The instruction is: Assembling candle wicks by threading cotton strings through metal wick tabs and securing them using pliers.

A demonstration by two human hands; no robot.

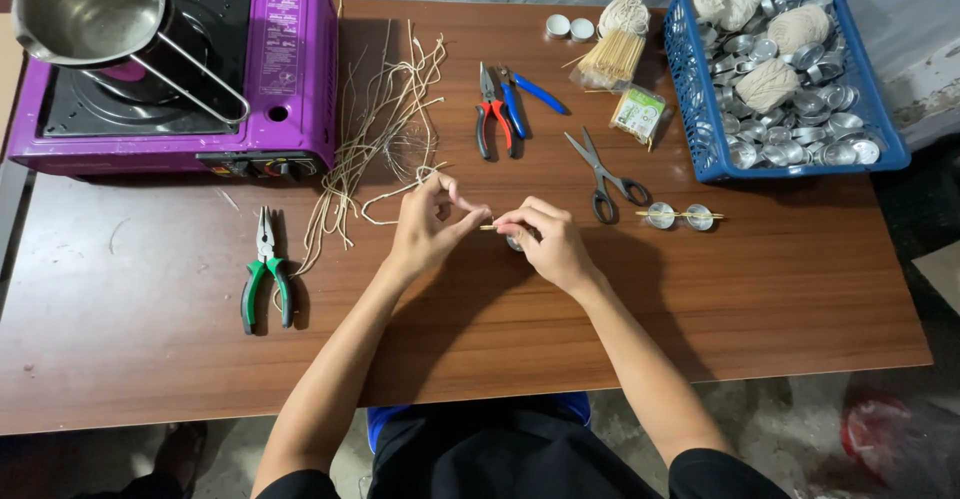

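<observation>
**Hand Positions at the Work Table**

A thin wooden stick (492, 226) is pinched between the fingertips of the left hand (428, 227) and the right hand (548, 242), near the middle of the brown table (150, 359). The fingers of both hands are closed together on the stick. A small metal cup (515, 243) is partly hidden beneath the right hand. A length of pale wick string (400, 191) is looped at the left hand; more strands (375, 124) are spread farther back. Green-handled pliers (266, 277) are laid to the left. Red and blue pliers (500, 109) and scissors (603, 174) are placed beyond the hands. A blue basket (700, 109) of metal cups is located at far right, a purple stove (290, 69) at far left.
</observation>
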